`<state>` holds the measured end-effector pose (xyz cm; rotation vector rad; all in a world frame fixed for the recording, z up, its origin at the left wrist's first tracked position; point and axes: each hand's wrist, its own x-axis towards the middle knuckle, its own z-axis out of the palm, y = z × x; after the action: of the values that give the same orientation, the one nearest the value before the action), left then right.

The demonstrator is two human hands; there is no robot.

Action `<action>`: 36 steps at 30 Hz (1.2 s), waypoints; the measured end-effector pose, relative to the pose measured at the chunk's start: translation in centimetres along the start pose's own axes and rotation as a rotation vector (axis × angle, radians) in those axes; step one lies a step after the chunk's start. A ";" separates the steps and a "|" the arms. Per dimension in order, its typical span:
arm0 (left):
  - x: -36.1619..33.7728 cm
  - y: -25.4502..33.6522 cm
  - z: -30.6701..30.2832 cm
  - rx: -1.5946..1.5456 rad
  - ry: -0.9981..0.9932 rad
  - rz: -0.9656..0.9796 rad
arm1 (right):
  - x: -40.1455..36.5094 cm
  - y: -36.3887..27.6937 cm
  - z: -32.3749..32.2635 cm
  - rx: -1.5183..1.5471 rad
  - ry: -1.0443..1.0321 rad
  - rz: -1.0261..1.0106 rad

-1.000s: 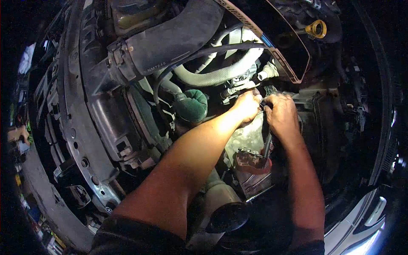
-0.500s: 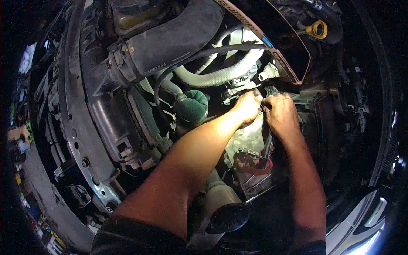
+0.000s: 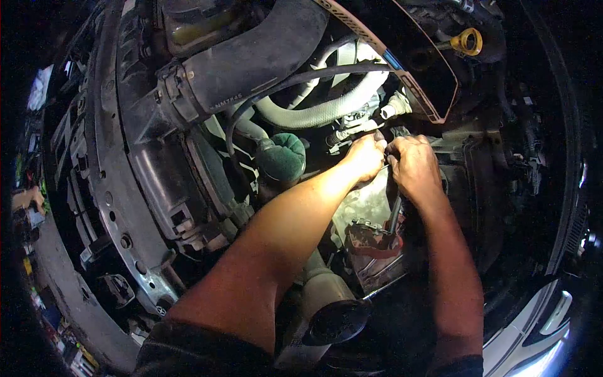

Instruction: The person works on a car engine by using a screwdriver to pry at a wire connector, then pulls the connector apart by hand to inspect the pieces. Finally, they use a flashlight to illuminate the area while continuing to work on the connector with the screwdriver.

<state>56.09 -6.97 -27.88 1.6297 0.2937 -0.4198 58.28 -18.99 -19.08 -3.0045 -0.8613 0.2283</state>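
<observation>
Deep in the engine bay, my left hand [image 3: 366, 158] and my right hand [image 3: 414, 162] meet almost fingertip to fingertip. Both sets of fingers are curled and pinched together, and what lies between them is hidden. A small dark part [image 3: 398, 131] shows just above the right fingers. Close above the left fingers is a metal fitting [image 3: 361, 127], and a pale plug-like fitting [image 3: 396, 107] sits above the right hand. Below the hands a lit, light-coloured flat surface [image 3: 367, 204] leads down to a red terminal cover [image 3: 382, 246] with a metal clamp beside it.
A green cloth plug [image 3: 281, 158] stands left of my forearm. A thick black intake duct [image 3: 251, 60] and a pale braided hose [image 3: 314, 113] cross above. A tan-edged dark panel [image 3: 433, 75] hangs over the right hand. Also around are a yellow ring-shaped handle [image 3: 467, 42] and a black cap [image 3: 338, 320].
The view has shifted very slightly. My right fingers have moved a little, while both hands stay pinched at the same spot.
</observation>
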 end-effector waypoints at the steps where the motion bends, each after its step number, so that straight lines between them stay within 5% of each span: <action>1: 0.0 -0.1 0.1 0.014 0.007 0.011 | 0.0 0.0 0.0 0.007 0.005 -0.008; 28: 1.5 -1.8 1.4 -0.097 -0.005 -0.007 | 1.0 0.0 -0.7 -0.062 -0.063 -0.063; 36: 1.6 -1.6 1.3 -0.100 -0.021 -0.053 | 2.3 1.0 -2.1 0.278 -0.014 0.037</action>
<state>56.71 -8.22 -30.07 1.5219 0.3379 -0.4557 61.08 -18.55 -17.33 -2.7642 -0.7088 0.3389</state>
